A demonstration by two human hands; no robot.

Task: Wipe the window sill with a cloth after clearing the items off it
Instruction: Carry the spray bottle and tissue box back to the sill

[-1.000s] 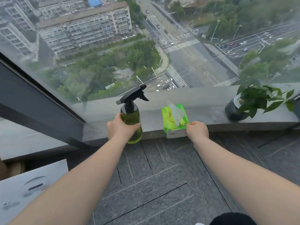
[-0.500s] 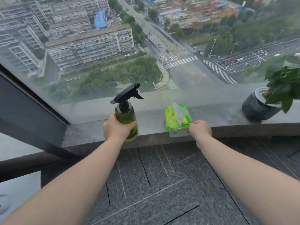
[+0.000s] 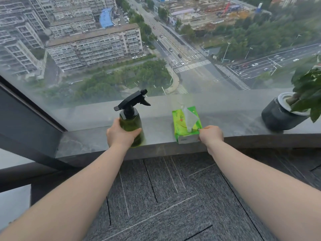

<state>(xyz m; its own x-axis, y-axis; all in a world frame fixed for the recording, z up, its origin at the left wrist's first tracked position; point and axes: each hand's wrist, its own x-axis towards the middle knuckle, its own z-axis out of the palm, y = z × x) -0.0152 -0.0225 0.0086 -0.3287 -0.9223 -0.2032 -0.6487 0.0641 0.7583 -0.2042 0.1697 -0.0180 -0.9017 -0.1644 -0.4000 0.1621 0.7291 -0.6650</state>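
Note:
A green spray bottle [image 3: 130, 119] with a black trigger head stands on the grey stone window sill [image 3: 83, 141]. My left hand [image 3: 119, 136] grips its body from the near side. To the right lies a bright green tissue pack [image 3: 186, 124] with a white tissue sticking up from its top. My right hand [image 3: 211, 135] pinches the pack's near right corner at the sill's front edge. No cloth is in view.
A dark round pot with a leafy green plant [image 3: 281, 115] stands on the sill at the far right. A dark window frame [image 3: 26, 119] slants down on the left. Grey carpet tiles [image 3: 165, 197] cover the floor below the sill.
The view has tilted up and drawn closer to the sill, so the plant now sits at the right edge. Both hands keep their hold on the bottle and the pack.

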